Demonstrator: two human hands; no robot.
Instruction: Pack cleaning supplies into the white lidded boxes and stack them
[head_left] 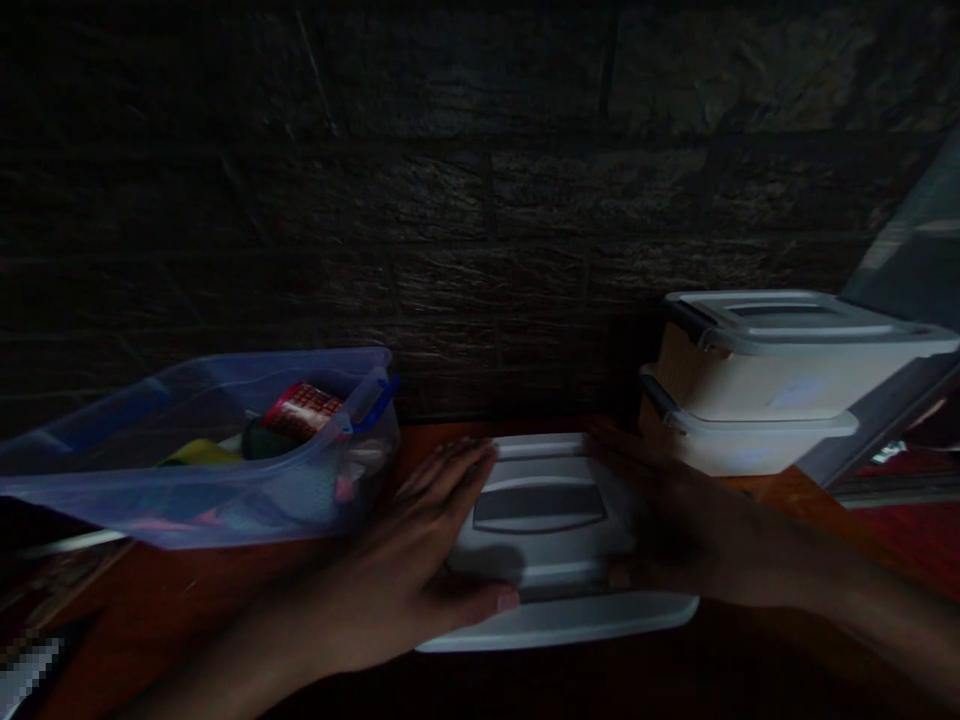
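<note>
The scene is dim. A grey plastic lid (541, 512) lies flat on a reddish wooden table (172, 600) in front of me. My left hand (431, 545) rests on the lid's left edge, fingers stretched flat along the side and thumb hooked over the near rim. My right hand (660, 505) lies on the lid's right edge, fingers extended along it. Both hands press or grip the lid from opposite sides.
A clear blue-tinted plastic box (225, 480) holding a red can (304, 408) and other small items stands at the left. Two stacked white lidded containers (772, 385) stand at the right. A dark brick-patterned wall (480, 200) rises behind.
</note>
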